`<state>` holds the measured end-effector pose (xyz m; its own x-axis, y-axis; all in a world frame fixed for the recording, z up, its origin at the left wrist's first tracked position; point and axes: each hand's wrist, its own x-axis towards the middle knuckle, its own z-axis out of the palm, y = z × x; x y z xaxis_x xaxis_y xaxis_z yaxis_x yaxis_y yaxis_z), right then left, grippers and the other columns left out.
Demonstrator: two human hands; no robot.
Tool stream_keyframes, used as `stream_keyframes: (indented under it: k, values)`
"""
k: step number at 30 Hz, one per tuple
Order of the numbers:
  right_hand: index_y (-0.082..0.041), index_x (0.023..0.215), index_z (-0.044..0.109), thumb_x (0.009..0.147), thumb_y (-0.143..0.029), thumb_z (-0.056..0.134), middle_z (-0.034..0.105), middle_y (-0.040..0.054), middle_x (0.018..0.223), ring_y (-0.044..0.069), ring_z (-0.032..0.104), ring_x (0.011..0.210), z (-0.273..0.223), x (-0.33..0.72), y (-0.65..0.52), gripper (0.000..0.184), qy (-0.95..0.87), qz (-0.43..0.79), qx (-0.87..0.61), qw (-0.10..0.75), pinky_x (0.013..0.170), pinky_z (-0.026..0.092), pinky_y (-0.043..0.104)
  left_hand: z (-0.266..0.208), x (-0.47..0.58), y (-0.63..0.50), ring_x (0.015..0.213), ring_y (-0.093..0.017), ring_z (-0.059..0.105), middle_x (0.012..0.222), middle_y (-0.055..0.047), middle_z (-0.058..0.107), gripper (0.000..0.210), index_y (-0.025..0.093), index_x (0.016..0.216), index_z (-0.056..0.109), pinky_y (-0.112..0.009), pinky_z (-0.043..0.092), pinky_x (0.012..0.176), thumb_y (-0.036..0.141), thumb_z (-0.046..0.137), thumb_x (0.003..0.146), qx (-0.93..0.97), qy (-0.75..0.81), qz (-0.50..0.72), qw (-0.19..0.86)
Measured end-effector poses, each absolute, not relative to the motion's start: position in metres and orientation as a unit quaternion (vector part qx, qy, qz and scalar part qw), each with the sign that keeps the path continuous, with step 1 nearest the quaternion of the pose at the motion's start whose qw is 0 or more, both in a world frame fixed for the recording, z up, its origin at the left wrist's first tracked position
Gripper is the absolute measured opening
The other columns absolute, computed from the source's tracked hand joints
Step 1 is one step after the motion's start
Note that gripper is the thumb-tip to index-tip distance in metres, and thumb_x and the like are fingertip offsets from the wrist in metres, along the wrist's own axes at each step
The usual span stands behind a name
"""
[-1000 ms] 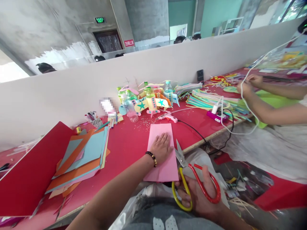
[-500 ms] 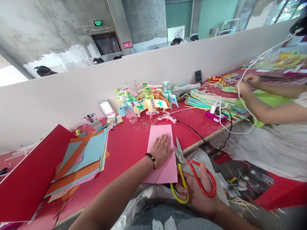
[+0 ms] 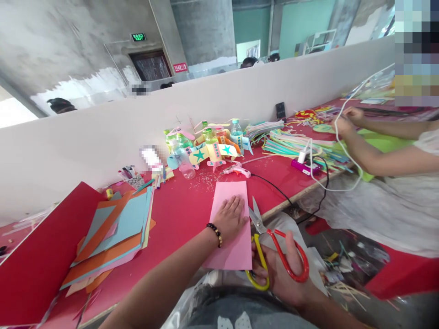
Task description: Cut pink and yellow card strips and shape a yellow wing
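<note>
My left hand [image 3: 233, 218] lies flat on a pink sheet of paper [image 3: 236, 256], its fingers stretched out over the upper half. The sheet looks folded, and its near end reaches the table's front edge. In my right hand [image 3: 283, 272] is a pair of scissors [image 3: 259, 225] with one red and one yellow handle loop. Their blades are spread and point away from me, right beside the sheet's right edge. Part of the yellow loop is hidden behind my fingers and the paper's lower corner.
A pink glue gun [image 3: 238, 170] lies beyond the sheet, near decorated bottle planes [image 3: 212, 153]. Coloured paper [image 3: 132, 217] is stacked left, beside a red panel [image 3: 44, 256]. A co-worker's arms [image 3: 380, 148] are at right, by a purple power strip [image 3: 306, 166] and a white cable.
The pink paper has slid slightly toward me under my left hand. My right hand and the scissors stay almost where they were, blades still apart. The view has shifted a little.
</note>
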<state>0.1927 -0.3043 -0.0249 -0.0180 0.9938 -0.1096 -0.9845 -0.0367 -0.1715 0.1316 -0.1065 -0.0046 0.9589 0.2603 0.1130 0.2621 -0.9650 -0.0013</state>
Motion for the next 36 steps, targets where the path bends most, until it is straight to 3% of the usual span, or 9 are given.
stream_keyframes:
  k: [6,14,20,25,36]
  values:
    - [-0.012,0.102,0.061,0.066,-0.087,0.033,0.060,0.0143,0.097,0.014,0.046,0.057,-0.029,0.184,-0.313,0.088,-0.038,0.709,-0.105,0.696,0.055,0.036,0.030,-0.005,0.125,-0.113,0.142,-0.023,0.017,0.153,-0.009,0.020,0.062,0.014,0.146,0.022,-0.043,0.019,0.115,0.049,0.017,0.096,-0.992,-0.108,-0.060,0.002]
    - [-0.015,0.099,0.060,0.069,-0.086,0.028,0.057,0.0066,0.067,0.018,0.047,0.062,-0.023,0.186,-0.301,0.083,-0.055,0.696,-0.125,0.705,0.061,0.037,0.032,0.004,0.120,-0.118,0.141,-0.024,0.017,0.153,-0.010,0.020,0.060,0.014,0.146,0.022,-0.045,0.020,0.114,0.047,0.021,0.096,-0.993,-0.109,-0.044,-0.012]
    - [-0.014,0.097,0.060,0.063,-0.090,0.026,0.057,0.0073,0.069,0.016,0.046,0.057,-0.023,0.178,-0.307,0.090,-0.051,0.696,-0.110,0.707,0.058,0.037,0.031,0.020,0.139,-0.107,0.137,-0.020,0.030,0.144,-0.006,0.041,0.050,0.017,0.139,0.038,-0.038,0.026,0.113,0.038,0.020,0.097,-0.992,-0.108,-0.052,-0.044]
    - [-0.014,0.097,0.060,0.063,-0.092,0.018,0.058,0.0085,0.065,0.018,0.047,0.055,-0.027,0.173,-0.311,0.094,-0.048,0.687,-0.098,0.718,0.055,0.037,0.032,0.010,0.172,-0.095,0.141,-0.025,0.019,0.152,-0.007,0.026,0.054,0.015,0.145,0.027,-0.047,0.022,0.114,0.037,0.023,0.096,-0.989,-0.131,-0.041,-0.047]
    - [-0.018,0.088,0.058,0.062,-0.092,0.021,0.055,0.0057,0.060,0.019,0.047,0.056,-0.025,0.174,-0.305,0.087,-0.030,0.689,-0.101,0.718,0.056,0.036,0.032,-0.004,0.173,-0.102,0.141,-0.023,0.020,0.152,-0.006,0.025,0.055,0.016,0.146,0.025,-0.044,0.021,0.115,0.040,0.017,0.097,-0.990,-0.138,-0.036,-0.012]
